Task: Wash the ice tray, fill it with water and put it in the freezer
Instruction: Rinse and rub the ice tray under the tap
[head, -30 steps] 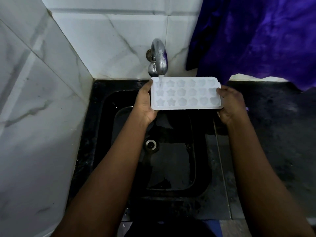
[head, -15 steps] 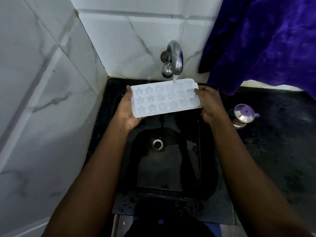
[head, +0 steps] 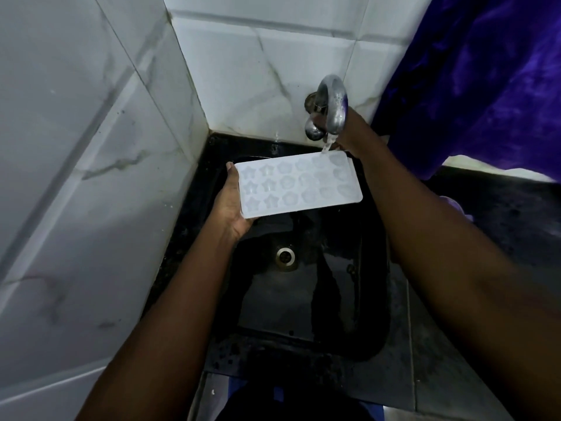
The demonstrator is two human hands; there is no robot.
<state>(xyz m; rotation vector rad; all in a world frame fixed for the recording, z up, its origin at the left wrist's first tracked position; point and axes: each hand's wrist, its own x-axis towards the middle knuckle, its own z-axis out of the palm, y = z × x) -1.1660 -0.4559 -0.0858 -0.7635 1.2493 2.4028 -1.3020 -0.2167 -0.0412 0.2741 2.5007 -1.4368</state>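
A white ice tray (head: 299, 185) with star and flower moulds is held level over the black sink (head: 303, 293). My left hand (head: 232, 205) grips its left end from below, thumb at the rim. Water runs from the steel tap (head: 332, 107) onto the tray's far right corner. My right hand (head: 352, 132) has reached up behind the tap spout, with its fingers at the tap handle; the spout hides most of them.
White marble tiles close in the left and back. A purple cloth (head: 485, 80) hangs at the upper right over a dark counter (head: 501, 226). The sink drain (head: 285, 256) lies below the tray.
My right hand let go of the tray's right end and rose to the tap. The tray, now in my left hand alone, shifted left so the stream hits its right corner.
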